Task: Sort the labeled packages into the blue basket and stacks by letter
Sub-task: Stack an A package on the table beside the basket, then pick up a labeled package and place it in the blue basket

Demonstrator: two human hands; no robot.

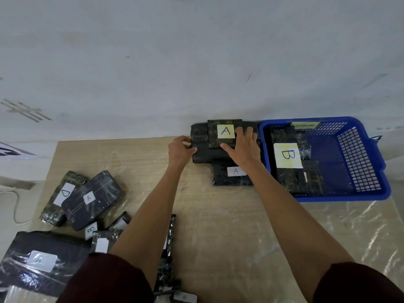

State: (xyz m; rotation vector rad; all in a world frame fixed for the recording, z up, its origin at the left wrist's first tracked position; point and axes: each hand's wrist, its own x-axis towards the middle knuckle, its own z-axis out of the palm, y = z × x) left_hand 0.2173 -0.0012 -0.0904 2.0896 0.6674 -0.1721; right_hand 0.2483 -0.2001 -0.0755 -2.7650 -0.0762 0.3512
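A stack of dark wrapped packages (202,153) stands at the far edge of the table beside the blue basket (363,154). Its top package (225,133) bears a yellow label "A". My left hand (182,147) holds the stack's left edge, with thumb and fingers curled on it. My right hand (243,145) lies on top with fingers spread, pressing by the "A" label. Another "A" package (232,174) lies just in front of the stack. The basket holds dark packages, one with a large yellow "B" label (287,155).
Unsorted packages lie at the table's near left: one labeled "D" (63,196), one "A" (91,199), a large "A" package (39,260), a "B" label (91,230), and more under my left arm. A white cable (15,206) runs off the left edge. The wall stands close behind.
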